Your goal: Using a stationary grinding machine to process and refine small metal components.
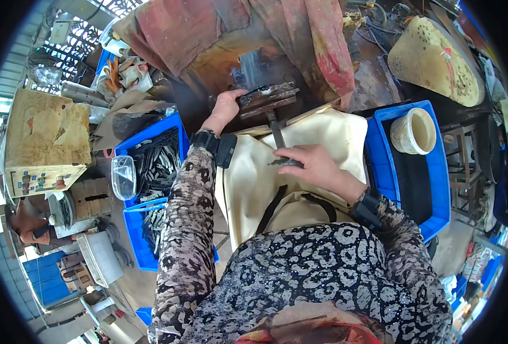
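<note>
Presumably to steady it, the left hand (226,109) grasps a dark strip (253,95) at the rusty fixture (271,102) beside that grip, while, lower rightward, the right hand (318,167) pinches a flat dark piece (286,163).

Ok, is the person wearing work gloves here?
No: the left hand and the right hand are both bare, with black straps around the wrists.
</note>
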`<state>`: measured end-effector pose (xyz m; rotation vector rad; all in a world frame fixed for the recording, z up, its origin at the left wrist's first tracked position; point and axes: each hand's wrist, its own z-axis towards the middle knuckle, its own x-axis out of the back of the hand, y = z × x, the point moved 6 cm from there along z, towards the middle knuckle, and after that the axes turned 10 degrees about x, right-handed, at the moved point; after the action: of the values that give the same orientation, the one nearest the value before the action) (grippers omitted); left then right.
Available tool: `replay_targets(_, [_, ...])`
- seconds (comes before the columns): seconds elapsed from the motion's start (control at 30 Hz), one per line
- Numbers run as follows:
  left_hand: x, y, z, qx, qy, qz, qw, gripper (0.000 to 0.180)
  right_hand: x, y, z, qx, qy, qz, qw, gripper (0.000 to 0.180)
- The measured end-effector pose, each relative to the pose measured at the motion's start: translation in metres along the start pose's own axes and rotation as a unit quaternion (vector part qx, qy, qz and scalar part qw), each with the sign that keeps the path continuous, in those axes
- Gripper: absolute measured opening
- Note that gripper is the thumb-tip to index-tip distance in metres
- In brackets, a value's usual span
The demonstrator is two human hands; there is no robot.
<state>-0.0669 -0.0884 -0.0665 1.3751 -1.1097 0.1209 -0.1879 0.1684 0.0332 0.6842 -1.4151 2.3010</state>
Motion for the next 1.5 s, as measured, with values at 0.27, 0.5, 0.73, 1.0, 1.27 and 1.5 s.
replay_targets(0.27, [0.003, -0.004, 0.006, -0.053, -0.015, -0.022, 0.998, 0.052, -0.007, -0.011, 0.001, 0.027, -0.02, -0.09, 0.995, 0.032])
replay_targets(0.5, [0.004, 0.009, 0.006, -0.076, -0.012, 0.055, 0.996, 0.048, -0.007, -0.012, 0.0, 0.055, -0.019, -0.118, 0.991, 0.04])
replay_targets(0.73, [0.016, 0.023, -0.01, -0.094, 0.002, 0.145, 0.985, 0.044, -0.007, -0.02, 0.002, 0.064, -0.022, -0.126, 0.99, 0.045])
replay_targets(1.0, [0.062, 0.039, -0.073, -0.115, 0.28, 0.135, 0.943, 0.031, 0.039, -0.019, 0.094, 0.097, 0.176, -0.117, 0.973, 0.032])
replay_targets(1.27, [0.053, 0.026, -0.091, -0.002, 0.31, 0.143, 0.94, 0.02, 0.086, 0.04, 0.254, -0.063, 0.185, -0.18, 0.964, 0.04])
replay_targets(1.5, [0.051, 0.028, -0.095, 0.025, 0.308, 0.158, 0.938, 0.015, 0.092, 0.084, 0.311, -0.089, 0.146, -0.139, 0.975, 0.037])
